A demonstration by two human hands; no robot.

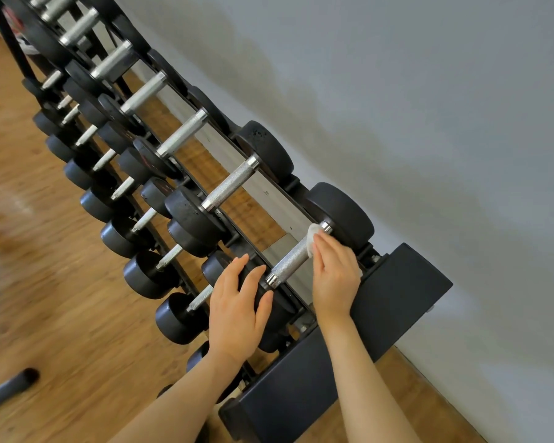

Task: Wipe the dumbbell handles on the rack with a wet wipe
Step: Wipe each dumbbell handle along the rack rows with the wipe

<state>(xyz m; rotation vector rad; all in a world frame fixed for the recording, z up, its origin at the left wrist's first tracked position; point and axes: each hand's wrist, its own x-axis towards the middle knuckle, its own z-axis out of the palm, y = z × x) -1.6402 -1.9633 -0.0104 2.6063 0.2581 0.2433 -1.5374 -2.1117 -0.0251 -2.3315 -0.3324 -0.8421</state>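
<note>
Left hand (237,310) lies flat, fingers straight, on near black end of nearest dumbbell (339,215). Right hand (335,276) presses white wipe (312,238) on far end of its handle (293,260); grip on wipe mostly hidden. Rack (394,292) runs along grey wall (429,107), wood floor (61,314) below; far dumbbells cut off, left edge blurred.

We are seeing a white wipe (312,238) lying against a silver handle (293,259) with a fine cross-hatched knurl and shiny plain collars. We are seeing matt black heads (341,215) on every dumbbell and a black rack (397,292). The floor (61,314) is showing warm brown wood grain in planks, and the wall (429,107) is showing plain pale grey.
</note>
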